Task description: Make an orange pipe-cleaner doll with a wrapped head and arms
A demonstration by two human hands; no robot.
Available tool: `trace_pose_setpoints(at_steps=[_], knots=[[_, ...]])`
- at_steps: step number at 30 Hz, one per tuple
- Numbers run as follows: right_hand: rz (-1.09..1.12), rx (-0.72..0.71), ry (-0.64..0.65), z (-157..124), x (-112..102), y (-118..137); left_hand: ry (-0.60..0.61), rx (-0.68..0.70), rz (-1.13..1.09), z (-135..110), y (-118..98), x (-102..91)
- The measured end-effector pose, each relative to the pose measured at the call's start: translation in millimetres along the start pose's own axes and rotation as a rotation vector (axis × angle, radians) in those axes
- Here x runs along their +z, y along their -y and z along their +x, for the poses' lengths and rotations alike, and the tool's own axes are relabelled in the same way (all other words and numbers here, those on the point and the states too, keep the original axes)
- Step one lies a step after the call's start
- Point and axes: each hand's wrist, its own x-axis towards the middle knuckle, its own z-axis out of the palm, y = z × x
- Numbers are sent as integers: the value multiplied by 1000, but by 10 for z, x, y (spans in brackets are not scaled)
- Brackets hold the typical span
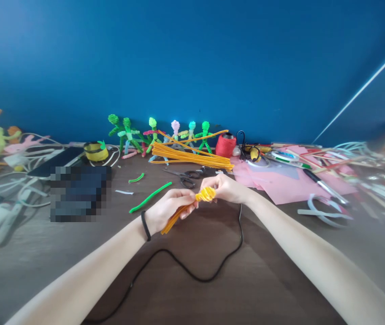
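Note:
My left hand (168, 208) is closed around a bundle of orange pipe cleaners (175, 219) that sticks out below the fist toward me. My right hand (224, 187) pinches the coiled yellow-orange top of that bundle (206, 194), fingers pressed together on the loop. Both hands hover over the brown table (192, 253) at its middle. A black band sits on my left wrist.
A pile of orange pipe cleaners (188, 155), black scissors (187, 177), loose green pipe cleaners (150, 197), several pipe-cleaner figures (155, 133), a red thread spool (226, 145), pink paper sheets (280, 180), a pen (321, 184) and a black cable (185, 266) lie around. A blue wall stands behind.

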Motion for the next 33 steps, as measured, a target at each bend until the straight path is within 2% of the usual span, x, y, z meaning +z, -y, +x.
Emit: trace_pose_setpoints(at_steps=[5,10,15,22,27,33], knots=[[-259,-82,64,-34,-3,112,53,-47,188,-33,-14,40],[-644,-194,7,-58,87,313,12,-67,303,-5,25,58],[-975,-294,20,-80,200,382,-65,-66,338,38,87,83],[-1269,-398,-148,-69,335,376,-216,-6,296,46,88,133],[-1371,-473,-310,-45,399,360,-293,73,191,59,98,133],[-1269,-446,-348,-39,393,305,-354,100,92,51,93,133]])
